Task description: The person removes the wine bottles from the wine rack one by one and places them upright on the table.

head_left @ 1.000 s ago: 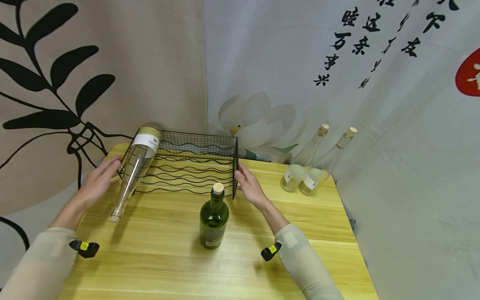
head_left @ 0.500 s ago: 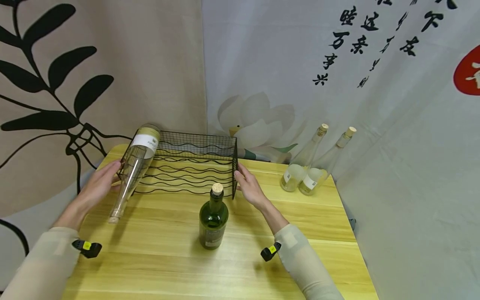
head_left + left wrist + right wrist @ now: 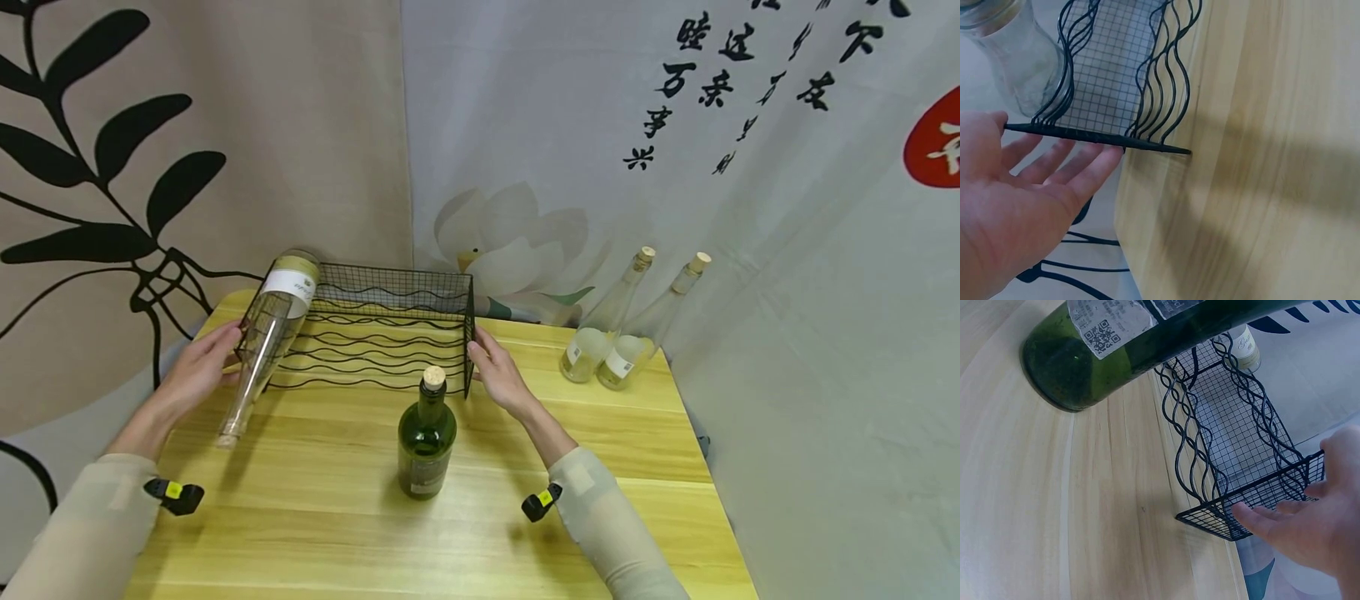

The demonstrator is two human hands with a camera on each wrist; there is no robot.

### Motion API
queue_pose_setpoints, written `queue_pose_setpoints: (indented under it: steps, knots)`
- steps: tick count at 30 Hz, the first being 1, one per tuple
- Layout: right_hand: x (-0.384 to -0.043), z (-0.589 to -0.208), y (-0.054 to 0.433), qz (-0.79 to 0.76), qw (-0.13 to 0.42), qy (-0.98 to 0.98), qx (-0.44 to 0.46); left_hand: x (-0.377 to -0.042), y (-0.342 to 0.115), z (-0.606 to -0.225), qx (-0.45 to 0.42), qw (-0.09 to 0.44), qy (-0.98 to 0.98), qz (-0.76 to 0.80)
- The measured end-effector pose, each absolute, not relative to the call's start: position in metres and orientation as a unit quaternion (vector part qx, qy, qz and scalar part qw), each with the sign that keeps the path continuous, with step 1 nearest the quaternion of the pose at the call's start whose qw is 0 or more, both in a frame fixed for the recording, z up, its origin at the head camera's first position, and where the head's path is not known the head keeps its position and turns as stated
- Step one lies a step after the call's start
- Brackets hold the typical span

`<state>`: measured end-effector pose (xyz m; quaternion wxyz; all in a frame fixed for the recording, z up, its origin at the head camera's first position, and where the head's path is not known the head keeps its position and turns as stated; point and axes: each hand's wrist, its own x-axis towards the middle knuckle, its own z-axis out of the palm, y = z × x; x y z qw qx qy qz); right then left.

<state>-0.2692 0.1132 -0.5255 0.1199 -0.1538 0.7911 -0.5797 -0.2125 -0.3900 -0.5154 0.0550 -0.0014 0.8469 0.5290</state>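
A black wire wine rack (image 3: 375, 340) with wavy rails and mesh ends stands at the back left of the table. My left hand (image 3: 198, 367) touches its left end, fingers extended along the panel (image 3: 1094, 137) in the left wrist view. Against the opposite end rests my right hand (image 3: 501, 375), its fingertips on the mesh panel (image 3: 1260, 497) in the right wrist view. A clear bottle (image 3: 279, 321) with a white label lies on the rack's left side, its corked neck pointing toward me. In front of the rack, a green corked bottle (image 3: 426, 446) stands upright.
Two clear corked bottles (image 3: 588, 350) (image 3: 624, 360) stand together at the back right of the wooden table (image 3: 315, 517). Printed cloth hangings (image 3: 510, 108) rise behind it, and the table's right edge runs beside a pale cloth.
My left hand has moved slightly right, up against the rack's end. The right hand, the rack and the bottles stay in place; the head view has shifted a little.
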Motion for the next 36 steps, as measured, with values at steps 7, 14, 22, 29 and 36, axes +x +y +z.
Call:
queue_pose_setpoints:
  steps: [7,14,22,29,36]
  knots:
    - [-0.269,-0.526,0.113,-0.579,0.119,0.792,-0.154,-0.212,-0.388,-0.509,0.006,0.071,0.844,0.532]
    - [-0.268,-0.524,0.113,-0.575,0.125,0.796,-0.144,-0.211,-0.388,-0.509,-0.001,0.068,0.849,0.525]
    - [-0.268,-0.516,0.116,-0.559,0.107,0.81,-0.142,-0.211,-0.386,-0.507,0.001,0.066,0.85,0.523]
    - [-0.263,-0.509,0.118,-0.504,0.057,0.847,-0.157,-0.212,-0.385,-0.507,0.009,0.062,0.85,0.523]
    - [-0.255,-0.504,0.122,-0.468,0.03,0.863,-0.187,-0.212,-0.387,-0.509,0.01,0.062,0.851,0.521]
